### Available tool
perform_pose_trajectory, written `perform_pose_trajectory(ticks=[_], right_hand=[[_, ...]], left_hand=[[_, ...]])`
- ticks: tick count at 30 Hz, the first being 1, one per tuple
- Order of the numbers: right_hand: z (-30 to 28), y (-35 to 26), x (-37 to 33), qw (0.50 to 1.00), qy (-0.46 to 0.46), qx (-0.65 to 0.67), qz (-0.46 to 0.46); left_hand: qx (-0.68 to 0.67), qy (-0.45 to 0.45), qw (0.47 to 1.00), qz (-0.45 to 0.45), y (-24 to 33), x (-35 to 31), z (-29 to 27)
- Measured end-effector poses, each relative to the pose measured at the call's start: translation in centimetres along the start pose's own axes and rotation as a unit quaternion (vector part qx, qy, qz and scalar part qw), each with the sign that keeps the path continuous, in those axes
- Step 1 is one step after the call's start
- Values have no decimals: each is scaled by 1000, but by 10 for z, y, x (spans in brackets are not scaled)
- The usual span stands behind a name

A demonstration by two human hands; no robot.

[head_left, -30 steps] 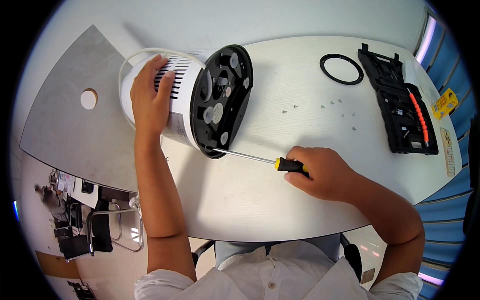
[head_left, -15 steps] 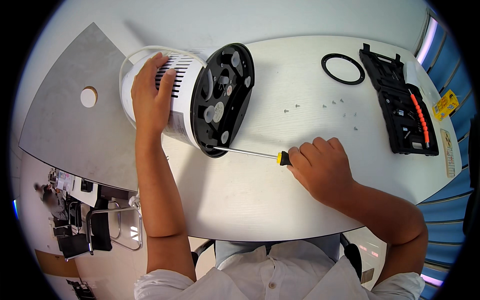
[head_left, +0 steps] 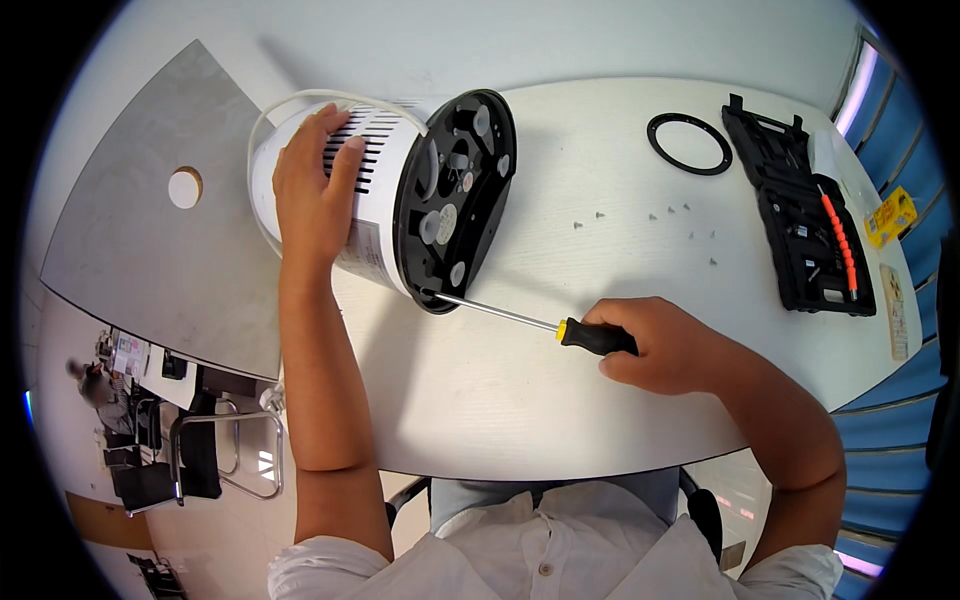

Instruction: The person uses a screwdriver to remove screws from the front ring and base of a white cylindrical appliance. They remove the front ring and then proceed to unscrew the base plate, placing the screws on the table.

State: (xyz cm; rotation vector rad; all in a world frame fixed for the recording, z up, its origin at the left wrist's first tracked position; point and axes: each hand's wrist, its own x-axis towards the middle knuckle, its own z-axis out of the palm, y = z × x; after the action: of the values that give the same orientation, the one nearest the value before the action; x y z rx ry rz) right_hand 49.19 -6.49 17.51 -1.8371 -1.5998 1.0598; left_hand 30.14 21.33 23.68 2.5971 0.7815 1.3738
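A white appliance with vent slots (head_left: 368, 243) lies on its side on the table, its black underside (head_left: 470, 215) turned to the right. Pale round feet and a label show on that underside. My left hand (head_left: 315, 205) grips the vented body from above, thumb and fingers apart across it. In my right hand (head_left: 665, 345) is a screwdriver (head_left: 590, 336) with a black and yellow handle, the thumb and fingers closed round its end. The shaft slants left, and its tip is at the lower edge of the underside; the screw there is too small to make out.
Several loose screws (head_left: 654, 217) lie on the white table (head_left: 560, 410) right of the appliance. Beyond are a black ring (head_left: 690, 168), an open black tool case (head_left: 800, 225) with an orange flexible shaft (head_left: 838, 235), and a yellow box (head_left: 890, 217). A white cord (head_left: 345, 96) loops over the appliance.
My right hand has turned on the screwdriver handle, so more of the handle shows. The tip stays at the same spot. The whole view has shifted slightly.
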Motion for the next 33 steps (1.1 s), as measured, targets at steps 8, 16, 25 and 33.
perform_pose_trajectory(ticks=[8, 16, 25, 33], right_hand=[[-10, -5, 3, 984, -60, 145, 79], [20, 11, 2, 900, 247, -320, -162], [15, 11, 4, 971, 143, -169, -86], [18, 13, 5, 885, 270, -331, -184]], left_hand=[[3, 5, 1000, 1, -3, -1, 1], [8, -19, 1000, -1, -1, 0, -2], [-1, 4, 1000, 6, -4, 0, 0], [-10, 3, 1000, -7, -8, -1, 1]])
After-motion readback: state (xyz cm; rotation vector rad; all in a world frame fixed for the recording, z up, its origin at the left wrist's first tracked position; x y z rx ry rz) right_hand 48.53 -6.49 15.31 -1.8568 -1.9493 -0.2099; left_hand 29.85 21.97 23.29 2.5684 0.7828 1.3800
